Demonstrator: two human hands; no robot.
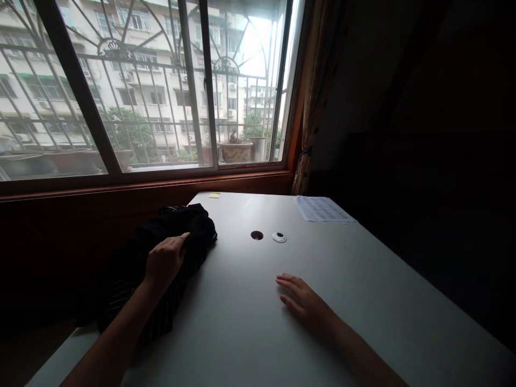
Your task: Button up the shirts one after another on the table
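Note:
On the left part of the white table (237, 306) lies a crumpled heap of black clothing (139, 250) with thin white stripes in places. Its left side hangs toward the table edge and fades into shadow. My left hand (165, 262) is closed on the top of the cloth, its fingertips partly hidden by the folds. What kind of garment it is, I cannot tell. My right hand (300, 301) is palm down, low over or resting on the tabletop right of the middle. Its fingers are stretched out, slightly apart, and hold nothing.
A round hole (257, 235) pierces the table, with a white ring-shaped cover (279, 237) just right of it. Printed sheets (324, 208) lie at the back right corner, a yellow note (214, 195) at the back left. Behind stand a barred window (161, 91) and a tied curtain (308, 129).

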